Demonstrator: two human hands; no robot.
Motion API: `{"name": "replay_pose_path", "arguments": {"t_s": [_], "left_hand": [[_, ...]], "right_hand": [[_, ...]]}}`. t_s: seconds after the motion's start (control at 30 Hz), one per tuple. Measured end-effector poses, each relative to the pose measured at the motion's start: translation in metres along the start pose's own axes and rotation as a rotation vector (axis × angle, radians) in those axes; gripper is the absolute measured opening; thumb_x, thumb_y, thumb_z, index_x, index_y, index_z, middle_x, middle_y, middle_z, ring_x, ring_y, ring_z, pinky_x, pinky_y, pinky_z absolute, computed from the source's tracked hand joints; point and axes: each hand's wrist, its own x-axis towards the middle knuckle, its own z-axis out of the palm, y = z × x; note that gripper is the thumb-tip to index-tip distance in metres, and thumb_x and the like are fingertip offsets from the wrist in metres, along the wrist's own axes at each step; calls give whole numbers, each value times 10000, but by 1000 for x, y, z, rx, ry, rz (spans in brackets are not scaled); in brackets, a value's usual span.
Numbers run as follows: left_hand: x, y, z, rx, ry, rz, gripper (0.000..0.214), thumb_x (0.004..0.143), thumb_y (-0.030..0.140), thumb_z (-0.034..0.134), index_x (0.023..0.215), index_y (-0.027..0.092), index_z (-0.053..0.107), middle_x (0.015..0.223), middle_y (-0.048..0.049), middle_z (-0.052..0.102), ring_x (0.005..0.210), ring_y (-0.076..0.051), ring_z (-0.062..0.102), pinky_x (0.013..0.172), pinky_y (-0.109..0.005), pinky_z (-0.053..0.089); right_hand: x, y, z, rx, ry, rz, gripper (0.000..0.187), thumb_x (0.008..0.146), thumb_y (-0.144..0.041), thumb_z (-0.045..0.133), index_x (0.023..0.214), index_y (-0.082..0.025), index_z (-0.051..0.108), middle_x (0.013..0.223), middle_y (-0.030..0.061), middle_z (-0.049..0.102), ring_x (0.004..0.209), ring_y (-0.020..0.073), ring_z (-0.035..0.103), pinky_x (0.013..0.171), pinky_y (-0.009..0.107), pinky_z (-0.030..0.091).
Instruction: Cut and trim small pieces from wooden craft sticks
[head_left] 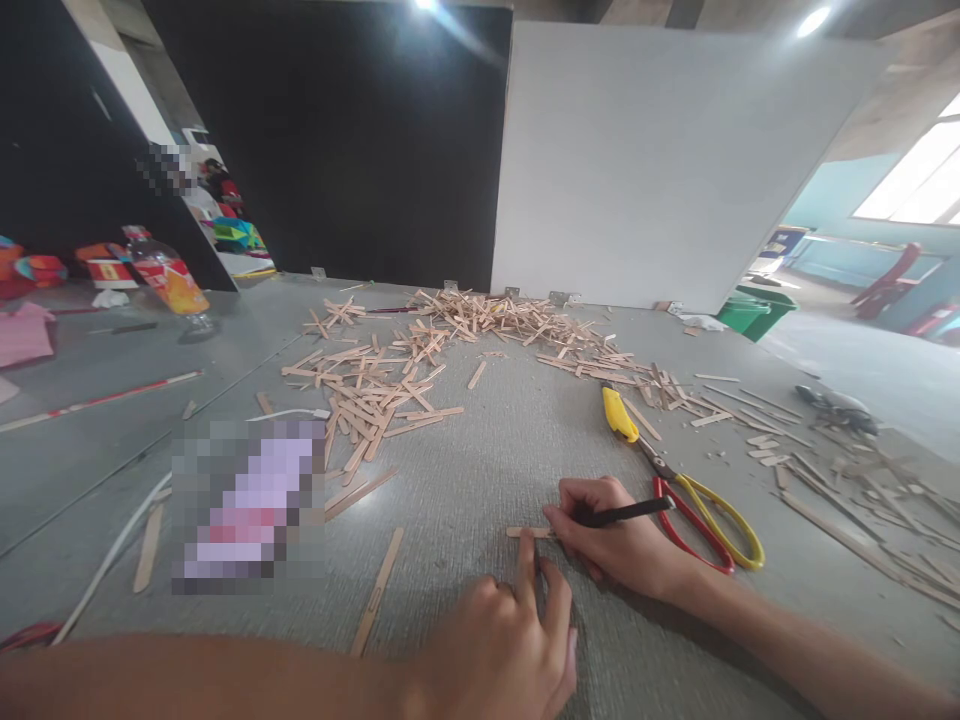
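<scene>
A short wooden craft stick point(517, 532) lies flat on the table in front of me. My left hand point(510, 630) pins it with the tip of the index finger, the other fingers curled. My right hand point(611, 530) grips a black pen point(630, 511) at the stick's right end. The pen's tip is hidden behind my fingers. Just past the right hand lie scissors point(671, 475) with one red and one yellow handle loop. By their blades is a yellow utility knife point(619, 415). Left of my left hand rests another craft stick point(379, 590).
Craft sticks point(375, 395) form a loose heap across the back. Thin offcuts point(862, 510) litter the right side. A pixelated purple object point(251, 500) with a white cable lies left. Farther back stand a drink bottle point(169, 275) and upright black point(360, 140) and white panels point(660, 160).
</scene>
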Motion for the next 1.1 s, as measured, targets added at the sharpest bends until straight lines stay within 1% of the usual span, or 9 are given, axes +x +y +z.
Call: {"name": "replay_pose_path", "arguments": {"t_s": [0.07, 0.17, 0.23, 0.33, 0.5, 0.6, 0.73, 0.93, 1.1], "left_hand": [[-1, -1, 0, 0, -8, 10, 425, 963, 290, 535, 1189, -40, 679, 1197, -342, 701, 814, -326, 790, 498, -316, 615], [-1, -1, 0, 8, 17, 8, 406, 965, 274, 520, 1177, -29, 689, 1179, -320, 719, 803, -318, 789, 490, -309, 606], [-1, 0, 1, 18, 31, -1, 408, 962, 281, 519, 1168, -24, 695, 1175, -320, 720, 764, -303, 787, 489, -304, 601], [0, 1, 1, 32, 54, -4, 420, 950, 303, 535, 1158, -22, 701, 1167, -320, 722, 792, -315, 788, 485, -297, 597], [-1, 0, 0, 22, 69, -22, 411, 932, 312, 573, 1146, -10, 712, 1145, -300, 738, 700, -282, 777, 479, -298, 598], [-1, 0, 0, 26, 62, -10, 412, 938, 308, 569, 1151, -17, 706, 1146, -300, 738, 770, -314, 784, 478, -305, 599], [-1, 0, 1, 21, 45, -10, 418, 951, 301, 546, 1170, -23, 693, 1171, -317, 723, 747, -301, 782, 490, -309, 602], [-1, 0, 3, 34, 43, 4, 403, 952, 296, 536, 1159, -9, 698, 1157, -296, 735, 768, -301, 783, 485, -301, 593], [-2, 0, 2, 37, 51, -4, 409, 947, 307, 547, 1155, -9, 702, 1159, -302, 733, 793, -313, 786, 491, -301, 598]], "right_hand": [[0, 0, 0, -2, -2, -1, 402, 914, -355, 660, 621, -242, 410, 472, -72, 501, 335, 68, 442, 323, 171, 274], [-1, 0, 0, -7, -1, -6, 405, 912, -365, 660, 619, -243, 409, 470, -69, 505, 338, 70, 442, 328, 175, 274], [-1, 1, 1, -10, -3, -8, 407, 915, -370, 657, 619, -244, 407, 463, -69, 506, 337, 72, 440, 330, 177, 276], [0, 2, 1, -19, -7, -8, 407, 915, -372, 658, 616, -245, 412, 457, -67, 504, 331, 76, 442, 323, 178, 276], [0, 3, -1, -47, 4, -19, 421, 910, -366, 671, 606, -246, 406, 455, -69, 475, 330, 85, 457, 319, 184, 263], [-1, 3, -2, -53, -6, -26, 424, 923, -377, 656, 610, -246, 401, 446, -72, 460, 333, 85, 446, 327, 188, 253], [-1, 3, -2, -51, -21, -32, 430, 933, -402, 642, 600, -237, 424, 451, -58, 478, 343, 82, 443, 335, 191, 253], [1, 3, -1, 1, -11, 14, 417, 918, -421, 663, 621, -239, 433, 460, -66, 498, 321, 79, 446, 306, 175, 300], [0, 3, 0, 21, 0, 19, 405, 916, -381, 663, 618, -236, 430, 454, -69, 510, 310, 70, 446, 294, 157, 295]]}}
